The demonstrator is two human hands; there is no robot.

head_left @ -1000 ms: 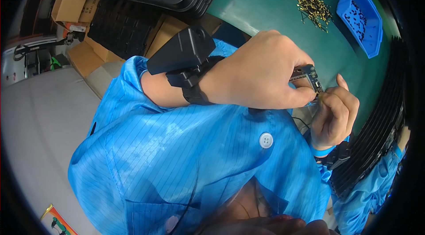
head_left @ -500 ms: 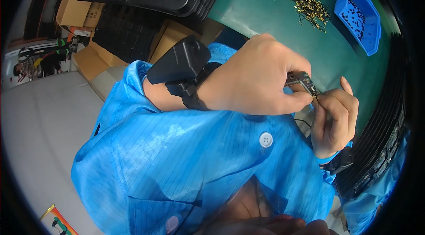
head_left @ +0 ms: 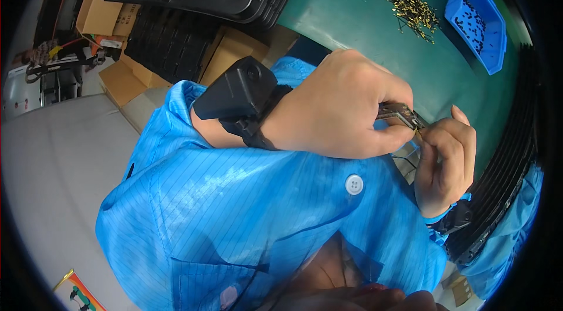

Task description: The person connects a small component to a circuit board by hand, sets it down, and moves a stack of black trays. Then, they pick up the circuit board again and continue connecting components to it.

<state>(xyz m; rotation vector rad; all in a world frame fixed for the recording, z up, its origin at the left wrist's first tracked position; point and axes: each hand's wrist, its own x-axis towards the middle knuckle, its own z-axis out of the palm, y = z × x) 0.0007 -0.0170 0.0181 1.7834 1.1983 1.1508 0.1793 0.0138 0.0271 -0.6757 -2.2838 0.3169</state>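
My left hand is closed around a small circuit board, gripping it between thumb and fingers with its far edge sticking out. At that edge the fingertips of my right hand are pinched together. A tiny yellowish tip shows there, but what they hold is too small to make out. Thin wires hang below the board between the hands. Both wrists carry a strapped black device, the left one large in view.
On the green table lies a pile of small black-and-gold pieces. Beyond it stands a blue bin with small black parts. Stacked black trays hold boards at the upper left. Cardboard boxes and ribbed black trays flank me.
The circuit board has tipped to a flatter angle and shows less of its face. Both hands stay close together and have barely moved. The view has shifted slightly.
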